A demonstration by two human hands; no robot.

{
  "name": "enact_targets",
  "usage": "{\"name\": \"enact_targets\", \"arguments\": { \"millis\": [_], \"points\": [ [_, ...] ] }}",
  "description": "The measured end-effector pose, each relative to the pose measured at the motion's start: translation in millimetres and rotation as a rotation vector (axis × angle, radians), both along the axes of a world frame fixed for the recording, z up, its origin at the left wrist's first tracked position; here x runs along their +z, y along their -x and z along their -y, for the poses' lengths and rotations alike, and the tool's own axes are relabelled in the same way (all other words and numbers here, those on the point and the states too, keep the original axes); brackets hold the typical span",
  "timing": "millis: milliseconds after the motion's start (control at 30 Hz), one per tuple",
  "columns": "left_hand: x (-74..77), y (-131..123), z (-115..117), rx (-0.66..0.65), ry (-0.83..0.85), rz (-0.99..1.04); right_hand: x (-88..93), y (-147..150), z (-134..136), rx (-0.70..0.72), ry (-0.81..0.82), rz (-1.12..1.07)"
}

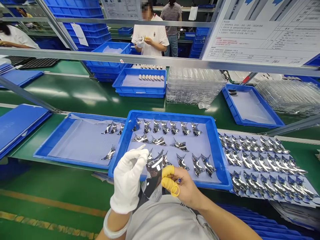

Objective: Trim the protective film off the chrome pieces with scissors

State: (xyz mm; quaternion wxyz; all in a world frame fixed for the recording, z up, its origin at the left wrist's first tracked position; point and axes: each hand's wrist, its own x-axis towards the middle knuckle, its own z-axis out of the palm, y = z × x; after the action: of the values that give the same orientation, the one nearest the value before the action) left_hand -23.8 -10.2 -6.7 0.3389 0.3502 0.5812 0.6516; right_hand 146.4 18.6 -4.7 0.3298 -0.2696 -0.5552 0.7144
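My left hand [128, 178], in a white glove, and my right hand [181, 188], with yellow finger cots, together grip one shiny curved metal piece [153, 173] close to my chest. Both hands have their fingers closed on it. Just beyond them lies a blue tray [220, 156] with several of the same chrome pieces on a pale liner. To its left, a second blue tray [55, 140] holds a few more pieces.
Rows of chrome pieces [262, 160] lie on a sheet at the right. Across the green belt [75, 95] stand more blue trays, a stack of clear blister trays [195, 86] and a person in white [150, 35]. A metal rail [160, 61] crosses overhead.
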Motion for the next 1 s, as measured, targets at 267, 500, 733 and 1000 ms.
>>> {"name": "enact_targets", "arguments": {
  "millis": [267,500,733,1000],
  "points": [
    [3.3,-3,-7,0.008,-0.01,0.03,-5.4,7,0,0.011,0.375,-0.166],
    [9.2,-3,-12,-0.03,0.046,-0.006,-5.1,9,-3,-0.015,0.524,-0.162],
    [16.8,14,-13,-0.297,0.185,-0.18,-1.5,6,-8,-0.109,0.444,-0.123],
    [22.3,5,-17,-0.144,0.117,-0.167,-3.4,5,-9,-0.078,0.499,-0.162]
  ]
}}
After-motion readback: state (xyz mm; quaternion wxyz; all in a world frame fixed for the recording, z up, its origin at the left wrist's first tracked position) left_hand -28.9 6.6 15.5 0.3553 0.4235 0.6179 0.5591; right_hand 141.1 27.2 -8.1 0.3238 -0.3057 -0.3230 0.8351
